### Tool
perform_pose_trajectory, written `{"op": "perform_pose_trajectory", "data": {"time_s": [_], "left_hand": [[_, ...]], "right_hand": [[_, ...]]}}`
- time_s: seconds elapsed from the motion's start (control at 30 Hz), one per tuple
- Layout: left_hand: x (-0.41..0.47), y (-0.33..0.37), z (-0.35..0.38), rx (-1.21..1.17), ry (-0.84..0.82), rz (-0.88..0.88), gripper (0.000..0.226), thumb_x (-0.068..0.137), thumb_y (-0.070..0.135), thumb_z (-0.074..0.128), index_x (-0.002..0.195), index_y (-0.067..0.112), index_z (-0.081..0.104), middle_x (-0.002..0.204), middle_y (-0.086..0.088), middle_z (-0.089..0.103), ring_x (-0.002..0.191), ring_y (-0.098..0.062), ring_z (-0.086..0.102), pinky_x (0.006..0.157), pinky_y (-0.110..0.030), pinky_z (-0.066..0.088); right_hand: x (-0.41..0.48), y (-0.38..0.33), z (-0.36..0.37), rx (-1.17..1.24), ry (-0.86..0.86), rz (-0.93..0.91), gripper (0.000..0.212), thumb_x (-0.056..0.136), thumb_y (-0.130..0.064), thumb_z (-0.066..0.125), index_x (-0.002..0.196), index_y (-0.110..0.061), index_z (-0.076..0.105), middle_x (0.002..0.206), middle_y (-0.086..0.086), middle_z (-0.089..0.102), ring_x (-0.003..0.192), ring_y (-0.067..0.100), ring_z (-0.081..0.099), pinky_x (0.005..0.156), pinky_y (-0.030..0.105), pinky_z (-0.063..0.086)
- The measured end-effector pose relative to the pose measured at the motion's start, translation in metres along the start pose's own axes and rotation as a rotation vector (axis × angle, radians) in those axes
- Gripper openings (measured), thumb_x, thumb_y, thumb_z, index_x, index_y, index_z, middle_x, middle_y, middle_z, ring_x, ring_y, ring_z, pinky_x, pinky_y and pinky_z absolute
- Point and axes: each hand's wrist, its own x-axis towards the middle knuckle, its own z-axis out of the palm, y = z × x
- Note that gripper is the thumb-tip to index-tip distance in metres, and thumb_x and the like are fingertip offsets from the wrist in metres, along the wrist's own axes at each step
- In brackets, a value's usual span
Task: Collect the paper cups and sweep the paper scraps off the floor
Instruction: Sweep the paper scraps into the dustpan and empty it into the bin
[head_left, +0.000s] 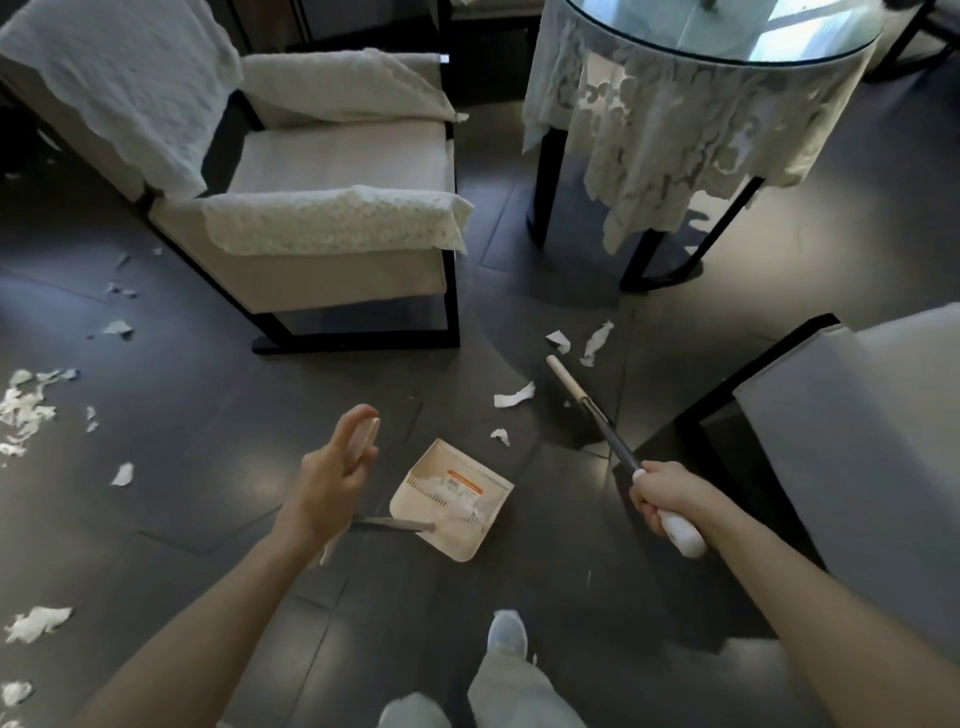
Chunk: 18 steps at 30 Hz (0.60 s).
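Note:
A beige dustpan sits on the dark floor in front of me with white paper scraps inside it. My left hand holds the beige top of the dustpan handle loosely between thumb and fingers. My right hand grips the broom near its white end; the stick slants up and left to a pale tip beside several paper scraps. More scraps are scattered along the left floor. No paper cup is in view.
An armchair with white lace covers stands at the upper left. A round glass table with a lace cloth is at the upper right. A second seat fills the right edge. My shoe is below the dustpan.

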Motion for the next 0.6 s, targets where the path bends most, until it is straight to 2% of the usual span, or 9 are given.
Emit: {"op": "perform_pose_trajectory", "data": {"time_s": [0.13, 0.23, 0.3, 0.37, 0.47, 0.53, 0.6], "left_hand": [[0.04, 0.014, 0.022, -0.006, -0.005, -0.011, 0.034, 0.095, 0.014, 0.052, 0.123, 0.031, 0.044, 0.064, 0.006, 0.053, 0.038, -0.004, 0.049, 0.037, -0.016, 0.038], [0.073, 0.023, 0.032, -0.003, -0.036, 0.005, 0.034, 0.095, 0.015, 0.052, 0.124, 0.031, 0.044, 0.065, 0.003, 0.054, 0.04, -0.008, 0.051, 0.036, -0.015, 0.039], [0.099, 0.029, 0.033, 0.01, -0.078, 0.022, 0.035, 0.096, 0.017, 0.05, 0.126, 0.033, 0.042, 0.07, 0.004, 0.054, 0.046, -0.01, 0.05, 0.037, -0.013, 0.037], [0.123, 0.036, 0.034, 0.018, -0.127, 0.042, 0.037, 0.096, 0.017, 0.049, 0.128, 0.034, 0.04, 0.073, 0.005, 0.053, 0.049, -0.009, 0.05, 0.039, -0.013, 0.036], [0.151, 0.048, 0.042, 0.01, -0.157, 0.068, 0.036, 0.097, 0.018, 0.048, 0.125, 0.039, 0.038, 0.073, 0.004, 0.053, 0.051, -0.007, 0.048, 0.045, -0.017, 0.036], [0.164, 0.057, 0.047, -0.001, -0.174, 0.088, 0.036, 0.096, 0.019, 0.048, 0.12, 0.044, 0.036, 0.072, 0.003, 0.054, 0.053, -0.008, 0.05, 0.046, -0.023, 0.038], [0.176, 0.062, 0.05, -0.011, -0.189, 0.1, 0.037, 0.096, 0.02, 0.047, 0.117, 0.048, 0.035, 0.072, 0.001, 0.056, 0.052, -0.011, 0.052, 0.044, -0.024, 0.04]], "right_hand": [[0.039, -0.025, -0.026, -0.021, 0.01, 0.039, 0.072, 0.083, 0.004, 0.049, 0.147, -0.021, 0.03, 0.087, 0.018, 0.059, 0.056, 0.018, 0.052, 0.053, 0.027, 0.045], [0.058, -0.048, -0.032, -0.08, -0.048, 0.045, 0.065, 0.084, 0.003, 0.048, 0.145, -0.016, 0.033, 0.09, 0.019, 0.058, 0.06, 0.019, 0.051, 0.062, 0.028, 0.045], [0.061, -0.06, -0.025, -0.11, -0.075, 0.054, 0.066, 0.085, 0.001, 0.048, 0.146, -0.018, 0.03, 0.095, 0.019, 0.061, 0.062, 0.018, 0.052, 0.065, 0.029, 0.046], [0.055, -0.071, -0.01, -0.147, -0.1, 0.067, 0.071, 0.085, 0.0, 0.048, 0.148, -0.021, 0.024, 0.106, 0.019, 0.063, 0.069, 0.019, 0.056, 0.067, 0.03, 0.049], [0.038, -0.081, 0.013, -0.26, -0.123, 0.051, 0.075, 0.086, -0.004, 0.05, 0.15, -0.025, 0.018, 0.117, 0.015, 0.06, 0.087, 0.021, 0.061, 0.078, 0.032, 0.055], [0.022, -0.085, 0.018, -0.191, -0.175, 0.091, 0.073, 0.088, -0.008, 0.05, 0.15, -0.032, 0.02, 0.1, 0.011, 0.065, 0.07, 0.014, 0.061, 0.064, 0.027, 0.054], [0.004, -0.089, 0.011, -0.026, -0.259, 0.15, 0.07, 0.088, -0.006, 0.051, 0.146, -0.037, 0.027, 0.066, 0.003, 0.062, 0.045, 0.005, 0.05, 0.044, 0.018, 0.045]]}}
